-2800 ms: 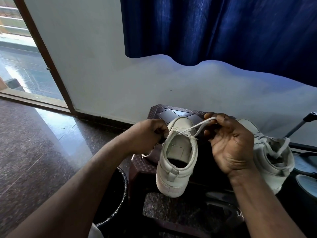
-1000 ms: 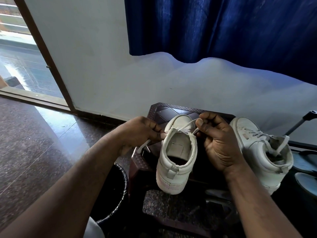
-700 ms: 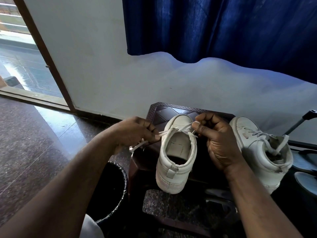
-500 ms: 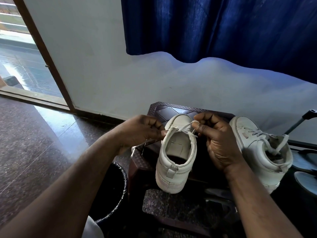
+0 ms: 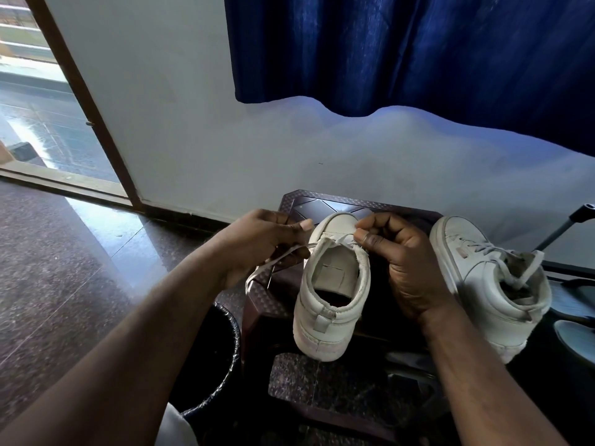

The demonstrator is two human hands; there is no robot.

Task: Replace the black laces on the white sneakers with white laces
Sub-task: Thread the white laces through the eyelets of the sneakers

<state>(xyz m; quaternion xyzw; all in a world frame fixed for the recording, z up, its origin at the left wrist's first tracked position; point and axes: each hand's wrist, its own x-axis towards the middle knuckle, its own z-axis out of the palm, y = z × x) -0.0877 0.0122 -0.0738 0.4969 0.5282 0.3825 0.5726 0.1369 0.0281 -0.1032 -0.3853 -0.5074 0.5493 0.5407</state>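
Observation:
A white sneaker [image 5: 330,304] stands heel toward me on a dark stool [image 5: 325,206]. A white lace [image 5: 342,240] crosses its front eyelets. My left hand [image 5: 260,243] pinches one end of that lace, and the loose tail hangs down from it at the sneaker's left side. My right hand [image 5: 399,252] pinches the other end at the right eyelet, between thumb and forefinger. A second white sneaker [image 5: 483,278] with a white lace through it stands to the right. No black lace is in view.
A black bin [image 5: 222,349] stands on the floor by the stool's left side. Behind the stool is a white wall with a blue curtain [image 5: 418,53] above. An open doorway [image 5: 42,107] lies at far left. Dark objects and a metal rod [image 5: 563,230] crowd the right edge.
Both hands have stayed at the sneaker's front eyelets. The left hand drew its lace end out to the left and back; the tail now hangs in a loop beside the shoe.

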